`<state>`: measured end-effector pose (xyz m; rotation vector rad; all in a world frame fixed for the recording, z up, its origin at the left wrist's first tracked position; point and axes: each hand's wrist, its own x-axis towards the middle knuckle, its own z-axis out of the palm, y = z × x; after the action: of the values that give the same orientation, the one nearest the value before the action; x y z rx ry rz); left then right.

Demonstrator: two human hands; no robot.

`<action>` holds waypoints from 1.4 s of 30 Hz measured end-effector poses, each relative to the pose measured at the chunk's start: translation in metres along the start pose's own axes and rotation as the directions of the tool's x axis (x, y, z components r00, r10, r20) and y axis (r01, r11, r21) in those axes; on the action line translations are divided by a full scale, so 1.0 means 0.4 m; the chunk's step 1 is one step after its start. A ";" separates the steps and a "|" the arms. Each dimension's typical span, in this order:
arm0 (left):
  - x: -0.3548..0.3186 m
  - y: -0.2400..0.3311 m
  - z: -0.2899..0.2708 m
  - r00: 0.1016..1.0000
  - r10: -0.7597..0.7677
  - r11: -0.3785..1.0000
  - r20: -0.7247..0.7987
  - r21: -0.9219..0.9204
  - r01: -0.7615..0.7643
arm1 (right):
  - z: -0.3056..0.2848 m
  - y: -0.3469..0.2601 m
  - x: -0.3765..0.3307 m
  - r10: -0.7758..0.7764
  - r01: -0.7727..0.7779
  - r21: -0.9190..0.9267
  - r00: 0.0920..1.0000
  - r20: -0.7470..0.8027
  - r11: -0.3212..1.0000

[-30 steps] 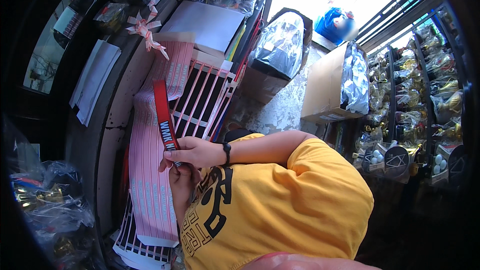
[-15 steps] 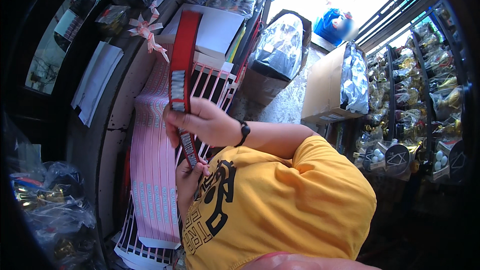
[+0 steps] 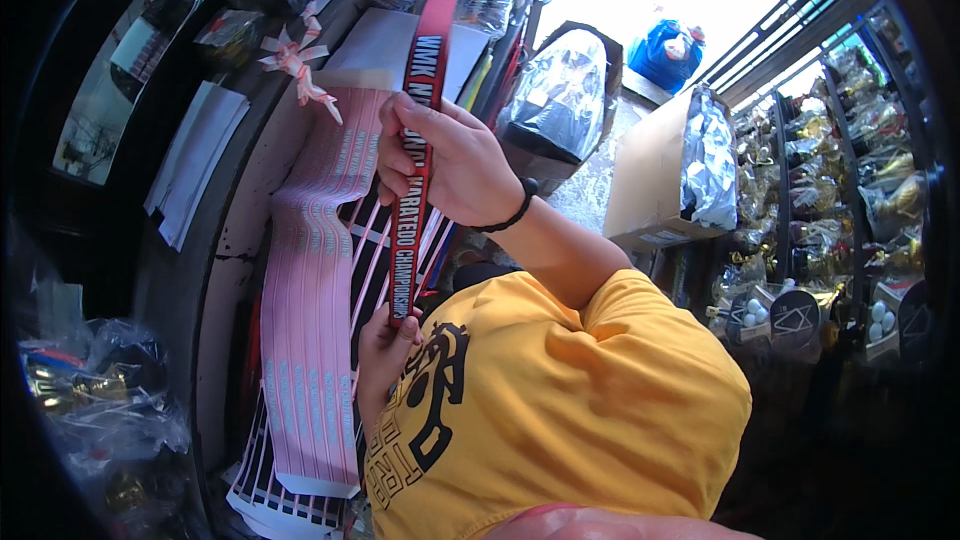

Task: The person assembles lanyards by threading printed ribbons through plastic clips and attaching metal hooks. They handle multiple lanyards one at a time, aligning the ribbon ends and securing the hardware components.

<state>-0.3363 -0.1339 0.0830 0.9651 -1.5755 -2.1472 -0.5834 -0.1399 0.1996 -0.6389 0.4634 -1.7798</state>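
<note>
My right hand (image 3: 455, 160), with a black band at the wrist, is closed round a long red ribbon (image 3: 407, 230) with dark edges and pale printed lettering. The ribbon runs upright, its plain red upper part rising beyond the fingers. At its lower end, near my yellow shirt, my left hand (image 3: 388, 340) pinches it between thumb and fingers. Beside both hands, on the left, lies a long pink printed sheet (image 3: 305, 340) marked in parallel strips, its upper part wavy. Under it shows a white sheet frame (image 3: 285, 515) with long cut-out slots.
A pink-and-white ribbon bow (image 3: 295, 65) and white papers (image 3: 200, 160) are at the left. Bagged items (image 3: 100, 380) fill the lower left. Beyond my right arm stand an open carton (image 3: 555, 100) and another cardboard box (image 3: 645, 175). Shelves of wrapped goods (image 3: 810, 200) line the right.
My right hand has moved up and to the right along the ribbon. The ribbon has shifted right and turned, so more of its lettering faces up. The left hand keeps its lower end.
</note>
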 end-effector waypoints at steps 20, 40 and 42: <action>0.033 -0.028 -0.042 0.992 0.123 0.983 -0.024 0.143 -0.119 | 0.099 -0.136 0.066 -0.133 0.116 0.077 0.952 0.275 0.990; -0.107 -0.073 -0.081 0.898 0.312 0.864 -0.309 0.485 -0.133 | -0.032 -0.167 0.181 0.076 -0.116 0.143 0.962 0.261 0.983; -0.148 -0.082 -0.098 0.853 0.380 0.824 -0.357 0.549 -0.137 | -0.032 -0.172 0.202 -0.004 0.003 0.011 0.998 0.066 1.000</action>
<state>-0.2623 -0.1153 0.0659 1.2005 -1.9146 -1.2043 -0.6604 -0.1976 0.2465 -0.6896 0.4078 -1.7577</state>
